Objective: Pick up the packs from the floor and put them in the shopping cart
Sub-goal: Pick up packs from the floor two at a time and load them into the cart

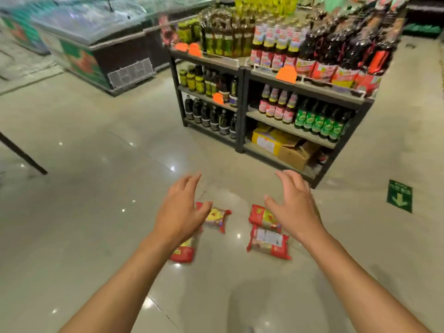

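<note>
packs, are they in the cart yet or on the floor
On the floor: four red packs lie flat on the tiles beneath the open left hand and right hand. No cart shows.

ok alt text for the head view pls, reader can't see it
Two open bare hands, left hand and right hand, reach down toward four red packs lying on a shiny tiled floor. Behind stand shelves of bottles.

Floor (96, 188): 4 packs (268, 243), green sticker (399, 195).
</note>
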A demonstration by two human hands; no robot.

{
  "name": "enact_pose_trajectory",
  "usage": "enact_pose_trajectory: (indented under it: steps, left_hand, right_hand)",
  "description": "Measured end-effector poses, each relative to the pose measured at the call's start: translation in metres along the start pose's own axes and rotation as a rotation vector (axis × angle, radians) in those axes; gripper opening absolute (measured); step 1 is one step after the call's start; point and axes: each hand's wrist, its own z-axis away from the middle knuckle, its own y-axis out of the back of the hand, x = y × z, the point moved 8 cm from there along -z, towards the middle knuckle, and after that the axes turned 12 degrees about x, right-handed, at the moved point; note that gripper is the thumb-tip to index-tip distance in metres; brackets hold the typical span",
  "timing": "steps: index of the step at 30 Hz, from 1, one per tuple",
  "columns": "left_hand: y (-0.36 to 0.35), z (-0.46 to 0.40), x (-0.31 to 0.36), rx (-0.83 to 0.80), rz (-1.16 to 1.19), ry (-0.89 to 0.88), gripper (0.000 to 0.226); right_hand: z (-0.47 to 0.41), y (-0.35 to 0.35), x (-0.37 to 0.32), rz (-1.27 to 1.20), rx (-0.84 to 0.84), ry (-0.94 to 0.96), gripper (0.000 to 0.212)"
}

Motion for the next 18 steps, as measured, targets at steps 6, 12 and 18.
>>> enact_pose_trajectory:
  steps: [6,12,18]
  left_hand:
    - [-0.032,-0.071,-0.110,-0.020,-0.048,0.153,0.077]
    - [-0.142,-0.153,-0.236,-0.085,-0.086,0.195,0.076]
    - [-0.321,-0.181,-0.374,-0.188,-0.105,0.243,0.078]
  right_hand:
    - [-0.079,-0.125,-0.035,0.044,-0.180,0.060,0.068]
    - [-0.146,-0.287,-0.014,0.126,-0.259,0.059,0.069]
    - [-0.179,-0.498,0.058,0.191,-0.369,0.096,0.068]
